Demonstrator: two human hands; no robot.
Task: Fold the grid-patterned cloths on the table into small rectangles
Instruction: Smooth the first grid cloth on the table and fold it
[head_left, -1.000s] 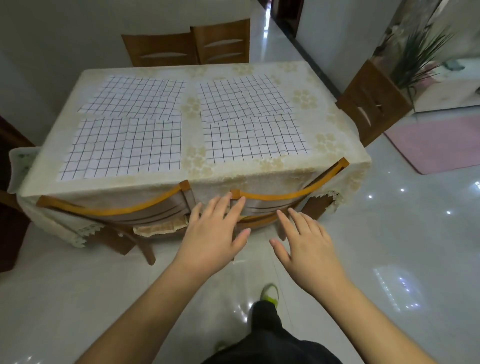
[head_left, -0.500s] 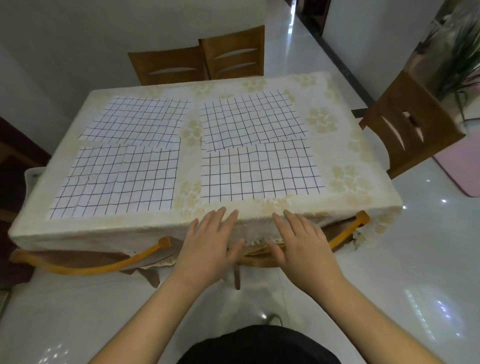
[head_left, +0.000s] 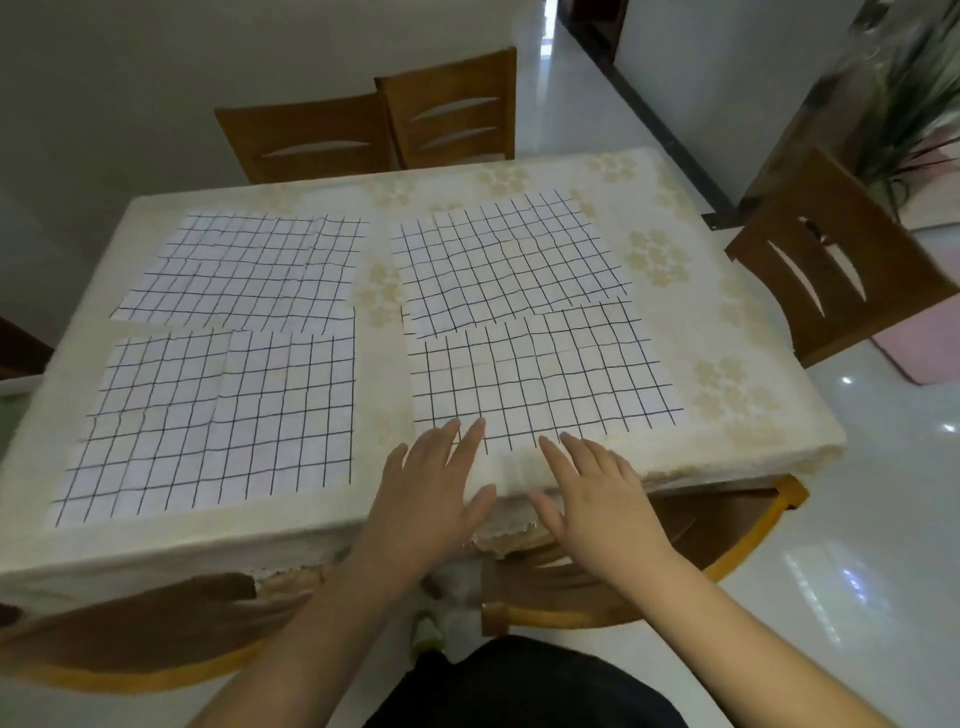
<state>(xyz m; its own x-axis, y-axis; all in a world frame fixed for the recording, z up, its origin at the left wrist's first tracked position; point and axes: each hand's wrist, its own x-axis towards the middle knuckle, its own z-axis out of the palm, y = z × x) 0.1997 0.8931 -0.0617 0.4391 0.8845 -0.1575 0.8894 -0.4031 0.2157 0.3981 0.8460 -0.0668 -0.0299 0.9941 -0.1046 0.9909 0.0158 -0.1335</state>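
Observation:
Several white cloths with a black grid lie flat on the table (head_left: 727, 364), which wears a cream floral cover. The near right cloth (head_left: 540, 374) lies just beyond my fingertips and overlaps the far right cloth (head_left: 509, 260). A near left cloth (head_left: 218, 421) and a far left cloth (head_left: 249, 270) lie beside them. My left hand (head_left: 431, 493) and my right hand (head_left: 597, 499) reach palm-down over the table's near edge, fingers straight and spread. Their fingertips reach the near hem of the near right cloth. Neither hand holds anything.
Two wooden chairs (head_left: 374, 124) stand at the far side and another chair (head_left: 841, 260) at the right. Chairs with curved backs (head_left: 675, 551) are tucked under the near edge by my legs. A plant (head_left: 914, 93) and pink rug sit at the right on glossy floor.
I have come closer to the table, and both hands have moved forward from the tablecloth's hanging edge up onto the tabletop, reaching the near right cloth's hem.

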